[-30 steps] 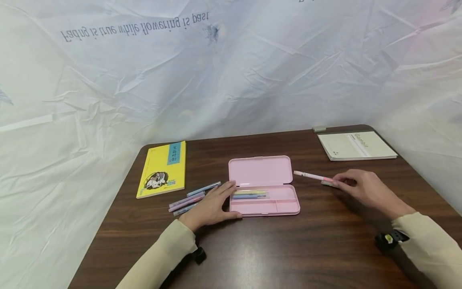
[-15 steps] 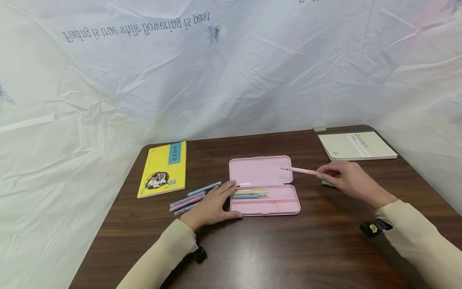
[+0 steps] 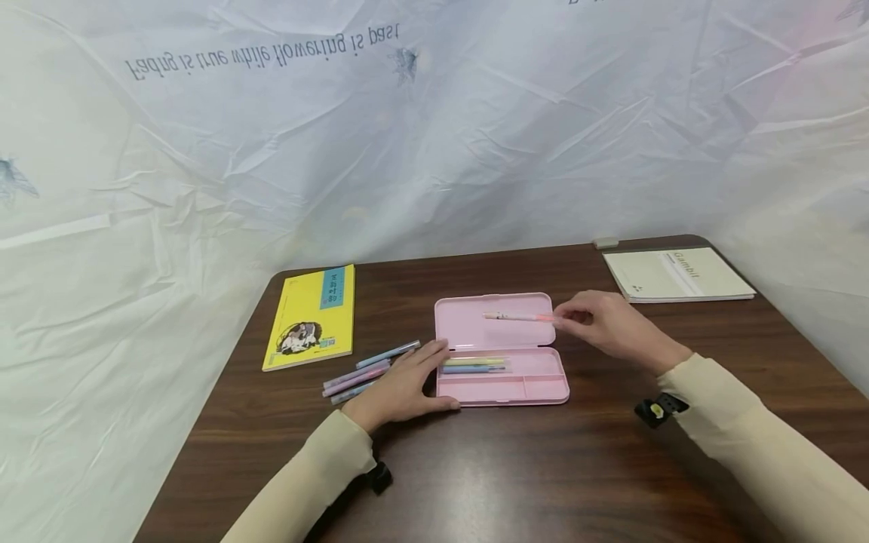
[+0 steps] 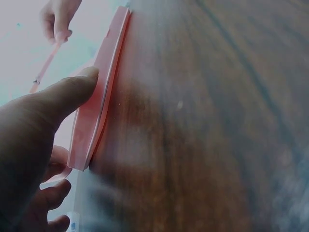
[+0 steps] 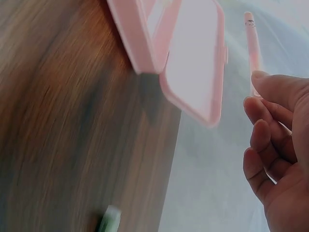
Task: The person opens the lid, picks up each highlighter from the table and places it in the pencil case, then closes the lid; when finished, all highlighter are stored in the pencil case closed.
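A pink pencil case (image 3: 478, 391) lies with its lid laid back on the table, several yellow and blue pens (image 3: 473, 369) in its long rear compartment. My left hand (image 3: 397, 385) holds the case at its left end, thumb on the front wall (image 4: 89, 125) and fingers round the side. My right hand (image 3: 611, 324) pinches one end of a white and pink pen (image 3: 519, 317) between thumb and forefinger. In the head view the pen overlaps the lid (image 3: 468, 332); in the right wrist view it stands apart from it. Several loose pens (image 3: 356, 377) lie beside my left hand, partly hidden by it.
A yellow book (image 3: 312, 317) lies at the back left of the brown table (image 3: 502, 467). At the back right lies a pale notebook (image 3: 679, 275), with a small grey block (image 3: 606, 243) near the rear edge. A white printed sheet (image 3: 434, 151) hangs behind the table.
My right hand has lifted the pen from the table on the right and carried it left, over the case's lid. My left hand stays at the case.
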`<state>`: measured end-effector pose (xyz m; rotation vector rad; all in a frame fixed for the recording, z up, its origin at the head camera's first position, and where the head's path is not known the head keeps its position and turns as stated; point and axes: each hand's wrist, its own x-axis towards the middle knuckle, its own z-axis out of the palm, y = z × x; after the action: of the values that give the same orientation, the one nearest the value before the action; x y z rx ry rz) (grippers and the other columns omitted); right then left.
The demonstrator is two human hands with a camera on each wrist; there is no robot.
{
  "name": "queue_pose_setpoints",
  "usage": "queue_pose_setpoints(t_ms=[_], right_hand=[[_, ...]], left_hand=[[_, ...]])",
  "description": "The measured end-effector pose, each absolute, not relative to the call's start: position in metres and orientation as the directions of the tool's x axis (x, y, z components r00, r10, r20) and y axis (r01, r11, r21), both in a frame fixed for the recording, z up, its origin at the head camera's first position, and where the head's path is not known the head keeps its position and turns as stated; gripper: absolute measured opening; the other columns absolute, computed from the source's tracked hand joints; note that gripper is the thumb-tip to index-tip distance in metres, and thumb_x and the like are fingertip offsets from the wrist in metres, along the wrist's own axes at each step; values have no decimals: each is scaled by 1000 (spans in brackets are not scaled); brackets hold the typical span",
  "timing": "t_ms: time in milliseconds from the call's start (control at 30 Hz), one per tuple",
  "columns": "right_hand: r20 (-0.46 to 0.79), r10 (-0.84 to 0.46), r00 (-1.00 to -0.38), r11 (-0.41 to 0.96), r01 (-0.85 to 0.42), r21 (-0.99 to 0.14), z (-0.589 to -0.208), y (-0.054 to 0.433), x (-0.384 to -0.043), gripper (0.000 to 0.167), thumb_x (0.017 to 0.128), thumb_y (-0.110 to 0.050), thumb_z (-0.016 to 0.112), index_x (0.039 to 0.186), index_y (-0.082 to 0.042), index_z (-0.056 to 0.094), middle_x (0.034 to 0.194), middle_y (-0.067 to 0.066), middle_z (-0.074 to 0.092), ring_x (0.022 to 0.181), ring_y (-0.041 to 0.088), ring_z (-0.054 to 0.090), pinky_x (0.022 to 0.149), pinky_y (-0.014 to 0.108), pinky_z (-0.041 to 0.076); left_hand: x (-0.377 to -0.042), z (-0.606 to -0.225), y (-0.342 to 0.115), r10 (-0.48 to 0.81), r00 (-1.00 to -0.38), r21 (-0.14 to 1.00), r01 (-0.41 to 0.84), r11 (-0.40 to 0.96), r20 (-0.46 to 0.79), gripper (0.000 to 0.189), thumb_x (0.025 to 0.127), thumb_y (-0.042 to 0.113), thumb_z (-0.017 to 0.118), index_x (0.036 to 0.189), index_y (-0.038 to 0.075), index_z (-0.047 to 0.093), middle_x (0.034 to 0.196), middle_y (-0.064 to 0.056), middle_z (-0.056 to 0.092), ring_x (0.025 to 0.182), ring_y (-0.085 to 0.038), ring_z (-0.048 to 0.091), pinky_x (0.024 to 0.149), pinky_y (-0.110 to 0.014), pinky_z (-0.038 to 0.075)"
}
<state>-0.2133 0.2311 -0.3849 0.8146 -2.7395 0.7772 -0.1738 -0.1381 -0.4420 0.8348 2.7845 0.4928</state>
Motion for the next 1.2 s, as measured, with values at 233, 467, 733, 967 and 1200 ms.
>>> queue_pose_setpoints(t_ms=[233, 467, 733, 967, 1200], right_hand=[[257, -501, -826, 686, -561, -464, -391, 206, -218, 9, 91, -22, 75, 99, -17, 76, 85, -9, 66, 73, 9, 55, 64, 27, 49], [258, -541, -800, 648, -592, -479, -402, 192, -218, 11, 91, -21, 74, 101, -16, 76, 91, -9, 69, 76, 8, 57, 66, 28, 51], [262, -579, -772, 632, -628, -455, -410, 185, -217, 11, 91, -20, 75, 101, -16, 78, 93, -9, 71, 80, 7, 60, 71, 30, 53], [275, -627, -729, 571, -670, -475, -415, 181, -215, 9, 88, -11, 76, 97, -15, 77, 91, -8, 70, 80, 6, 59, 70, 28, 54], [212, -643, -736, 584, -651, -485, -423, 173, -212, 11, 88, -12, 76, 98, -14, 78, 92, -8, 70, 81, 8, 59, 73, 29, 53]], left_hand=[[-174, -444, -139, 563, -823, 361, 504, 784, -74, 97, 84, 75, 58, 159, 21, 28, 166, 4, 18, 151, -16, 20, 122, -49, 18], [-174, -443, -139, 556, -827, 355, 495, 793, -90, 98, 84, 75, 58, 159, 22, 26, 166, 5, 18, 152, -14, 17, 123, -46, 14], [-175, -443, -138, 557, -826, 348, 499, 793, -83, 99, 83, 77, 57, 160, 22, 25, 166, 4, 19, 152, -14, 18, 123, -46, 14], [-176, -443, -138, 552, -830, 350, 493, 796, -85, 101, 83, 76, 57, 160, 21, 22, 166, 5, 18, 152, -13, 17, 124, -46, 13], [-175, -443, -138, 562, -823, 352, 503, 789, -84, 98, 84, 75, 57, 160, 20, 25, 166, 4, 19, 152, -13, 17, 123, -46, 14]])
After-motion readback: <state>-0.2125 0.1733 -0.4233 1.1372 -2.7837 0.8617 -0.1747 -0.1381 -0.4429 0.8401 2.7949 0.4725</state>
